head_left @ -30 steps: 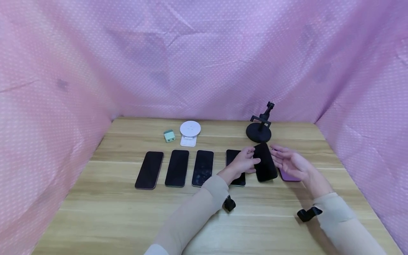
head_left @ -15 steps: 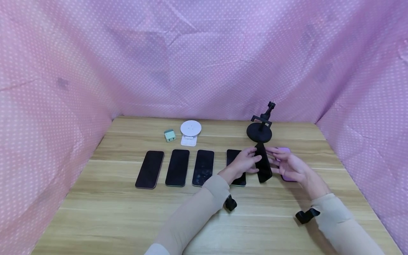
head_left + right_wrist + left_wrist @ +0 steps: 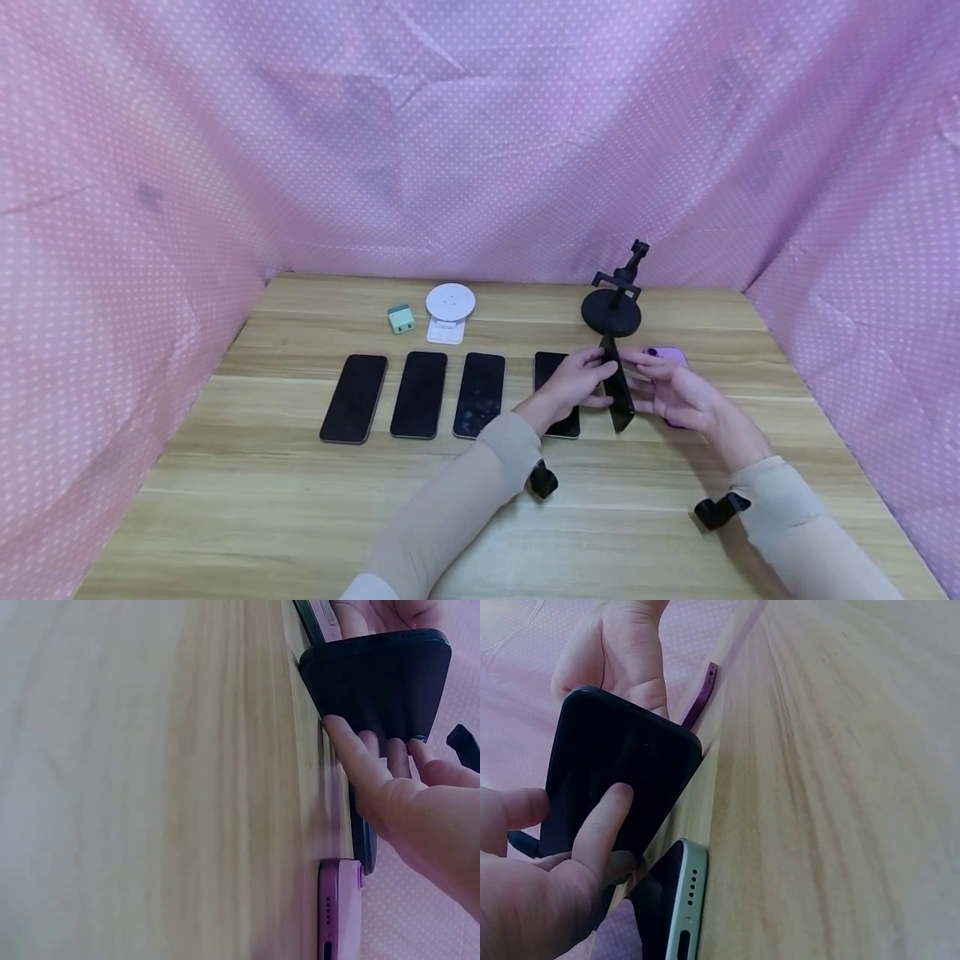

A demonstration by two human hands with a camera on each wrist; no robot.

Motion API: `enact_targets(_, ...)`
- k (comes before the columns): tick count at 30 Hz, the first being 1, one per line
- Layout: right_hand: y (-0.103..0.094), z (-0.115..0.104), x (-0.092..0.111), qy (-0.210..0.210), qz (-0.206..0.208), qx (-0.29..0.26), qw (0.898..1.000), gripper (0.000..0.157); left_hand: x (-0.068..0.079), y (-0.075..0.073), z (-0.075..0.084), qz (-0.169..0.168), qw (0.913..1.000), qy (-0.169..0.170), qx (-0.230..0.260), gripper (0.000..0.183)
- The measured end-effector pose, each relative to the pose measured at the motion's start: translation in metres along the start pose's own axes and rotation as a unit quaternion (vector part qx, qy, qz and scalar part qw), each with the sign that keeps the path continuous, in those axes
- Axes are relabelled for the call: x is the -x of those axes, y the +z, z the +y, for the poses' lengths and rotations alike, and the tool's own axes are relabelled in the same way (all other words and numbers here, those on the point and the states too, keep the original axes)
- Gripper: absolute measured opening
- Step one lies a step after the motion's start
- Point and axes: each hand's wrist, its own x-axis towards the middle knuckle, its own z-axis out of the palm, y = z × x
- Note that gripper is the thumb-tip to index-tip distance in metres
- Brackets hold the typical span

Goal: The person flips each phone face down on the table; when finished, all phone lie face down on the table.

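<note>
In the head view a black smartphone (image 3: 618, 388) stands steeply tilted, nearly edge-on, between the two hands. My left hand (image 3: 572, 383) holds it, with the thumb on its dark screen in the left wrist view and other fingers at its edges. My right hand (image 3: 692, 398) has its fingertips against the phone's other side and edge, seen in the right wrist view. A second dark-screened smartphone (image 3: 564, 427) lies partly hidden under my left hand. Beside my right hand a purple smartphone (image 3: 673, 354) lies face down, partly covered.
Three more dark-screened smartphones (image 3: 480, 392) lie in a row to the left on the wooden table (image 3: 300, 517). Behind stand a mint-green charger plug (image 3: 401, 319), a white round-topped stand (image 3: 450, 302) and a black phone holder (image 3: 611, 313). A pink dotted cloth (image 3: 480, 142) hangs around.
The black smartphone has turned from showing its screen to nearly edge-on. My right hand has moved left and its fingers now reach the phone, uncovering more of the purple one.
</note>
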Motion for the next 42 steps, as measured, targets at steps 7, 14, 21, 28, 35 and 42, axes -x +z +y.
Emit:
enact_targets(7, 0.005, -0.001, -0.001, 0.006, 0.013, 0.026, 1.0, 0.047, 0.001, -0.001, 0.002, 0.002, 1.0, 0.002, 0.008, 0.046)
enact_targets(14, 0.011, -0.003, -0.001, 0.022, 0.035, 0.091, 0.995, 0.053, 0.003, -0.002, 0.003, -0.006, 0.9999, 0.004, -0.009, 0.044)
enact_targets(21, 0.016, -0.007, 0.001, 0.037, 0.054, 0.102, 0.993, 0.057, 0.005, -0.003, 0.004, -0.005, 0.9999, 0.003, -0.011, 0.042)
enact_targets(28, 0.013, -0.01, 0.003, 0.048, 0.076, 0.094, 0.991, 0.057, 0.005, -0.006, 0.004, 0.009, 0.9999, -0.003, -0.014, 0.039)
enact_targets(35, 0.008, -0.01, 0.005, 0.034, 0.058, 0.099, 0.993, 0.053, 0.004, -0.011, 0.003, 0.03, 0.9993, 0.0, -0.024, 0.037)
enact_targets(42, 0.009, -0.011, 0.005, 0.03, 0.069, 0.113, 0.991, 0.064, 0.003, -0.013, 0.003, 0.058, 0.9973, 0.0, -0.045, 0.036)
